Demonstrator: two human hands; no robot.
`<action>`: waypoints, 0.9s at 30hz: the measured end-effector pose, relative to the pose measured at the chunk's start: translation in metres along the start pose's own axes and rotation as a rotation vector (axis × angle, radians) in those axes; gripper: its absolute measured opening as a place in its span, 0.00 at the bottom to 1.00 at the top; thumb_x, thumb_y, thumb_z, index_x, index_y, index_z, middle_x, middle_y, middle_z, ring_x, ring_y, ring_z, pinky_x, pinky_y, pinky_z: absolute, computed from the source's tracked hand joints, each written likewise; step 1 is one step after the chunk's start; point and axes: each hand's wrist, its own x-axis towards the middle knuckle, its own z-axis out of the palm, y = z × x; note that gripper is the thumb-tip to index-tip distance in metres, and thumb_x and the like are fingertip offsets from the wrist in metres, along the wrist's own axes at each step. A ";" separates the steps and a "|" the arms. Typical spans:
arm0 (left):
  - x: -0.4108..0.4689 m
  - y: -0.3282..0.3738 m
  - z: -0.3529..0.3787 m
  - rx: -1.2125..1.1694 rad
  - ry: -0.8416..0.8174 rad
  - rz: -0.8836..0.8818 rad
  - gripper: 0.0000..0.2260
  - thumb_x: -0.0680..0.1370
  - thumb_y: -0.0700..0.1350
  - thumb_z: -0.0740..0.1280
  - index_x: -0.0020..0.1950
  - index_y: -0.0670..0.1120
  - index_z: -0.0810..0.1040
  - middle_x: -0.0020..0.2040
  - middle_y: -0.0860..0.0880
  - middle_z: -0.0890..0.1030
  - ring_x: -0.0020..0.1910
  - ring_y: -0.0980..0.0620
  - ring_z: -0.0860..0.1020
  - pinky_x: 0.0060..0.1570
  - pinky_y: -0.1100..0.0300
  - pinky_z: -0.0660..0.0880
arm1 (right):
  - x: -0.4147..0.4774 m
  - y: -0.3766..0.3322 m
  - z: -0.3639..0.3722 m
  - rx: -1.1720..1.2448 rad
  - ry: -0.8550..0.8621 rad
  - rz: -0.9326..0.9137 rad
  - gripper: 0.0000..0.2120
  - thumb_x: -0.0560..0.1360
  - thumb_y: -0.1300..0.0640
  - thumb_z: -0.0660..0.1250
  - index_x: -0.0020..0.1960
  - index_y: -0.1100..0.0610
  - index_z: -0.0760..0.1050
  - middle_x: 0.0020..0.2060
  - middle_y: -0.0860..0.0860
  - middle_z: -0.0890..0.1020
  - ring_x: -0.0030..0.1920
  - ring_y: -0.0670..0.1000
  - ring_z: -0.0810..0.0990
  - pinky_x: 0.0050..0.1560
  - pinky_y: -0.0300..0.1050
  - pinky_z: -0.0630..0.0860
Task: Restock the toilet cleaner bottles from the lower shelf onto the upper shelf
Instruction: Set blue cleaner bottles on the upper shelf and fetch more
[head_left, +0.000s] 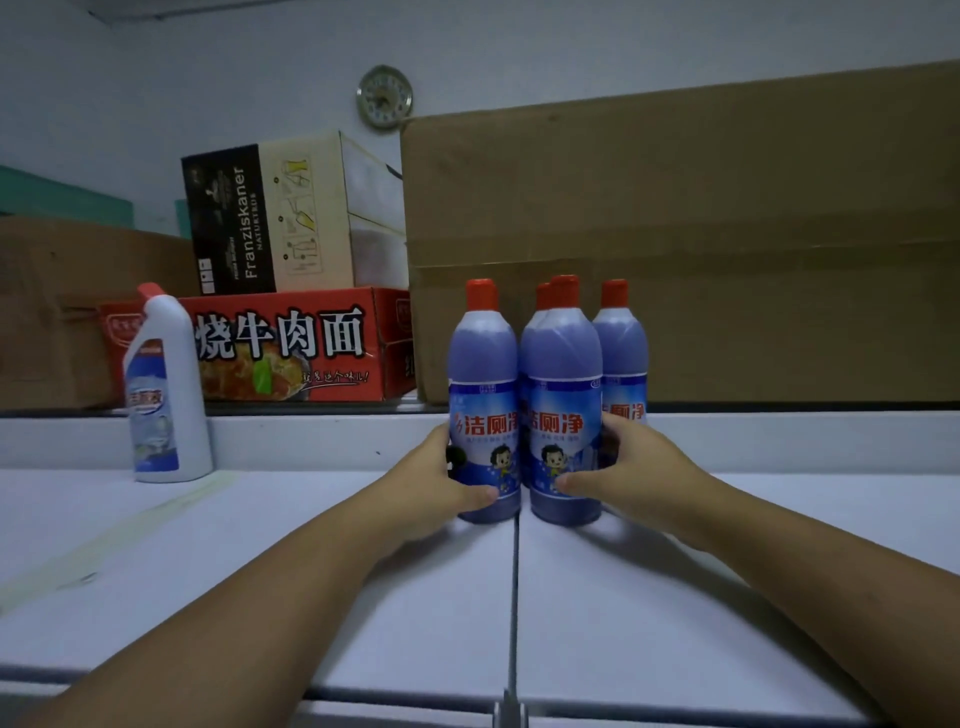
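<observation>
Several blue toilet cleaner bottles with red caps stand upright in a tight cluster on the white upper shelf (311, 571). My left hand (441, 488) wraps the front left bottle (484, 374) near its base. My right hand (631, 467) wraps the front right bottle (565, 374) low down, thumb across the label. Two more bottles stand behind: one (621, 332) at the right and one (543, 299) mostly hidden in the middle. Both front bottles rest on the shelf.
A white cleaner bottle with a red cap (166, 389) stands at the left. Behind the shelf are a red noodle carton (291, 348), a Franziskaner box (291, 213) on top of it, and a large brown cardboard box (701, 234). A wall clock (384, 96) hangs above.
</observation>
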 end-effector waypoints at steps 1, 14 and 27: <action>0.000 -0.001 -0.001 0.004 -0.003 0.006 0.29 0.72 0.38 0.72 0.69 0.51 0.63 0.55 0.52 0.76 0.49 0.58 0.77 0.44 0.69 0.75 | -0.001 0.001 0.000 -0.005 -0.011 -0.003 0.26 0.65 0.59 0.76 0.60 0.49 0.72 0.53 0.47 0.81 0.54 0.49 0.80 0.58 0.50 0.77; 0.000 -0.006 -0.004 0.004 -0.030 0.062 0.30 0.74 0.41 0.71 0.70 0.56 0.62 0.58 0.56 0.74 0.51 0.59 0.78 0.49 0.64 0.75 | 0.003 0.008 0.004 -0.117 -0.043 -0.068 0.25 0.70 0.56 0.73 0.65 0.52 0.69 0.59 0.48 0.79 0.58 0.50 0.78 0.61 0.47 0.75; -0.026 0.022 -0.013 0.172 0.323 -0.004 0.26 0.75 0.51 0.68 0.72 0.51 0.66 0.69 0.49 0.71 0.63 0.49 0.73 0.58 0.53 0.72 | -0.013 -0.003 -0.030 -0.146 -0.108 -0.098 0.20 0.72 0.49 0.71 0.61 0.53 0.75 0.54 0.51 0.82 0.54 0.51 0.81 0.58 0.48 0.77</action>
